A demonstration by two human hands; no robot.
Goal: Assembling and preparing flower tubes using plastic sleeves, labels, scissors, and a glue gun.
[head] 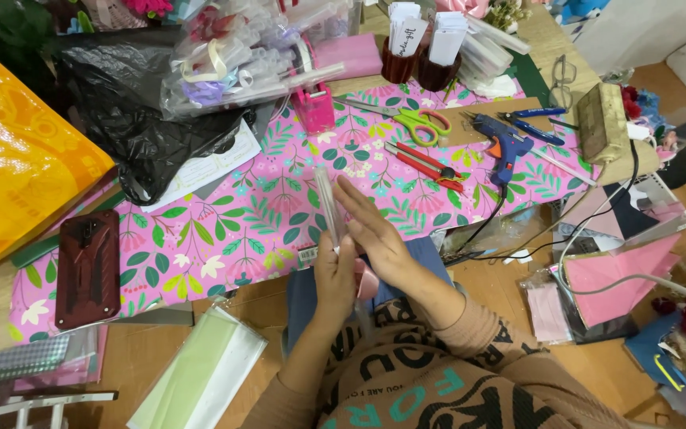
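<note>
Cluttered craft surface point(224, 238) filling the head view, draped in pink floral paper. At frame centre, rolling a thin clear tube point(326, 199) between two flat palms: left hand point(333, 274) below, right hand point(375, 234) laid over it with fingers stretched out, neither grip clenched, only pressing the tube. Probably handling light, smooth and slippery, bending easily; best taken near the lower end at the palms. Lying upper right: green scissors point(418, 123), red pliers point(426, 163), blue glue gun point(506, 147). Resting far left: dark red phone point(87, 268).
</note>
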